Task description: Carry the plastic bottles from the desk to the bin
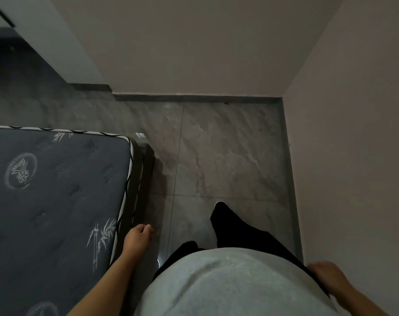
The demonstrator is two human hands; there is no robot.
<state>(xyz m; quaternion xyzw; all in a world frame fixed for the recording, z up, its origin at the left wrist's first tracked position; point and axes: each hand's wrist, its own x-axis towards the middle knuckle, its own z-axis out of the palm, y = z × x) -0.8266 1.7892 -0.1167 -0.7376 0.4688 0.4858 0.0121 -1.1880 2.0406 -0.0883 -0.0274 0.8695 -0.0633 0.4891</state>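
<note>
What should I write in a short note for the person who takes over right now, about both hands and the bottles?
Left hand: loosely curled, holds nothing, beside the mattress corner.
Right hand: empty, at the hip.
Bottles, desk and bin: none in view; only the tiled floor, walls and mattress show.
Done: cannot tell from this view.
Left: find the desk, check for bottles, carry any to the bin.

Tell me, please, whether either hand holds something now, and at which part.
Nothing is held. The left hand hangs loosely curled beside the mattress, and the right hand hangs empty at the hip. No bottle is visible.
</note>
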